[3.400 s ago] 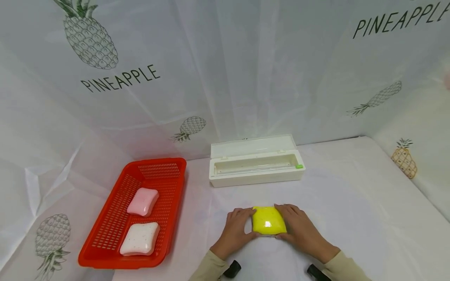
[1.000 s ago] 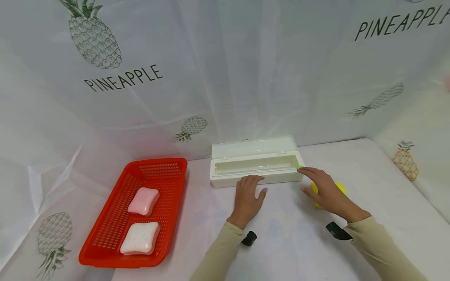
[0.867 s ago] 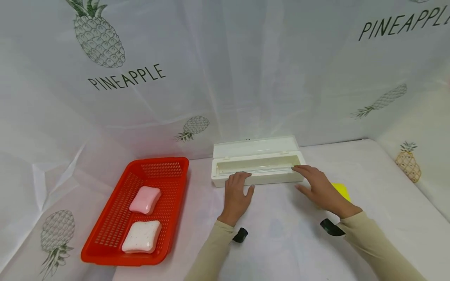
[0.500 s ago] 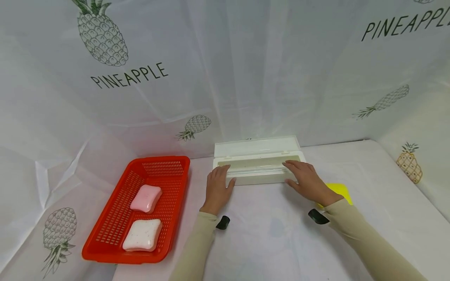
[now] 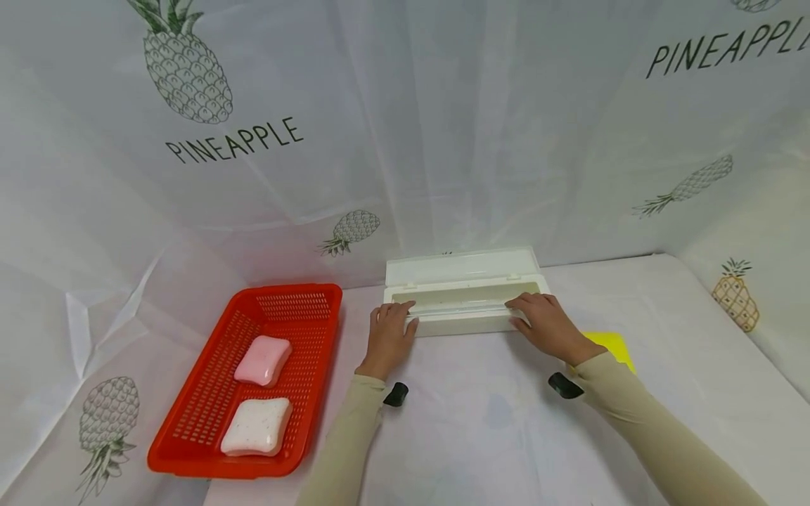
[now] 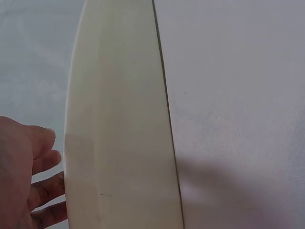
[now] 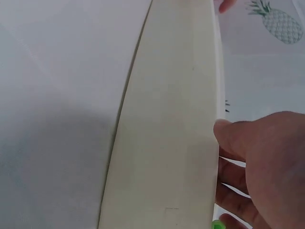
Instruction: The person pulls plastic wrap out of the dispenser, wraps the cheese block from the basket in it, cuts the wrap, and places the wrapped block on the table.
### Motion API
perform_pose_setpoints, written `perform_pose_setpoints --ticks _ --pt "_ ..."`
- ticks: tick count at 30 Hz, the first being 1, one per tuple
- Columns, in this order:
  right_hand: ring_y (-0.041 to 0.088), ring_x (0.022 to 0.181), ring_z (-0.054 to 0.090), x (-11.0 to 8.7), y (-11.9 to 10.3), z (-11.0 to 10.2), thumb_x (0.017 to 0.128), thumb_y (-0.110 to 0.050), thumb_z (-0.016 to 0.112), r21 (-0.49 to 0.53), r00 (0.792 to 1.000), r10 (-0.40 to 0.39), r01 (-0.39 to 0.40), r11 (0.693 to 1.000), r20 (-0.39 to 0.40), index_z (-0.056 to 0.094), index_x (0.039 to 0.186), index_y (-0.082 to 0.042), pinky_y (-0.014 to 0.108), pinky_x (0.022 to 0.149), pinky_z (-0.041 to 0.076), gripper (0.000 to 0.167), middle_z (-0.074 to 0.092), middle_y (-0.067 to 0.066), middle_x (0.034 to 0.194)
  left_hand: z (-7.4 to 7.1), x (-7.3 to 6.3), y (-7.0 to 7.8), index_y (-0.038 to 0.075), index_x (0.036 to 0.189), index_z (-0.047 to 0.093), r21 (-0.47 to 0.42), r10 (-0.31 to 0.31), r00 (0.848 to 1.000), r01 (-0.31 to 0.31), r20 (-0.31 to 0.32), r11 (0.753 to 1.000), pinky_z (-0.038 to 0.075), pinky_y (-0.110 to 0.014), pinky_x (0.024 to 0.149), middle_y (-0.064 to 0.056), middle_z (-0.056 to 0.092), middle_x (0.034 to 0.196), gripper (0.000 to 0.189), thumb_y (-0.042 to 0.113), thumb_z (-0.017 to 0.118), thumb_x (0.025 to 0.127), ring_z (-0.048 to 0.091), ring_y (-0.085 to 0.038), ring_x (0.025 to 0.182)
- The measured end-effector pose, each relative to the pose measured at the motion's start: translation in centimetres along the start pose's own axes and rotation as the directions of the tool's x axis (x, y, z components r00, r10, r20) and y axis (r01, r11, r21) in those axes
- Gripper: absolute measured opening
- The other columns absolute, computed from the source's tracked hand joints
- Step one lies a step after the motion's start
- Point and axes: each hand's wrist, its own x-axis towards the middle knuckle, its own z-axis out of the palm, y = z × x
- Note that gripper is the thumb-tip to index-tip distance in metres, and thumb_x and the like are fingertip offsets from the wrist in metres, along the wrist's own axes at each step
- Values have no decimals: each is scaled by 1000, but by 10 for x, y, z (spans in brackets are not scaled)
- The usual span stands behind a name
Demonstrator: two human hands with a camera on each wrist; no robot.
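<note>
A long white box (image 5: pixel 462 323), which looks like a cling film dispenser, stands against the back cloth with its lid (image 5: pixel 462 266) up. My left hand (image 5: pixel 386 342) is at its front left; my right hand (image 5: pixel 548 327) is at its front right. In the right wrist view my right thumb (image 7: pixel 231 131) lies at the front rim and the fingers bend behind it. The left wrist view shows my left fingers (image 6: pixel 50 188) at the rim, tips partly hidden, the thumb just apart from it. Whether film lies between the left fingertips cannot be seen. A green slider (image 7: pixel 218 224) peeks out below.
To the left a red basket (image 5: pixel 319 393) holds a pink soap bar (image 5: pixel 262 360) and a white speckled one (image 5: pixel 256 426). A yellow bar-shaped object (image 5: pixel 614 346) lies behind my right wrist. White pineapple-print cloth (image 5: pixel 443 140) surrounds the white table surface (image 5: pixel 474 436).
My hands held the yellow object earlier; it now lies to the right. Both hands have moved to the dispenser. Since half a second ago they have shifted only slightly, right fingertips closing at the rim.
</note>
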Motion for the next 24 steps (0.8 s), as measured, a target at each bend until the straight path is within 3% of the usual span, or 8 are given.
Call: perform_pose_setpoints --ticks 4,11,16,24 --pt "39 105 68 3 4 3 93 2 76 17 998 -25 26 1000 -64 74 114 2 62 96 48 21 74 14 108 0 3 -3 10 137 68 15 -16 1000 16 18 1000 31 -52 116 -8 71 118 33 21 65 107 54 -31 125" --pt "31 87 70 9 12 9 89 5 79 67 988 -14 25 997 -156 79 102 0 55 86 53 14 77 9 94 -1 5 -7 14 122 76 68 24 999 -21 -44 997 35 -52 111 -3 74 110 21 14 70 102 56 -27 116" --pt "31 88 70 11 12 10 88 6 79 94 986 10 6 996 -167 79 100 0 53 86 52 13 77 9 93 -1 6 -10 16 115 79 86 48 994 -39 -99 996 37 -50 108 -1 77 107 17 11 73 100 57 -25 109" --pt "32 92 72 11 15 14 88 11 77 68 976 -16 31 997 -218 79 100 -1 52 87 53 17 78 11 96 -2 10 -11 19 107 82 154 92 980 -64 -176 986 41 -48 104 1 79 101 16 10 80 94 60 -23 100"
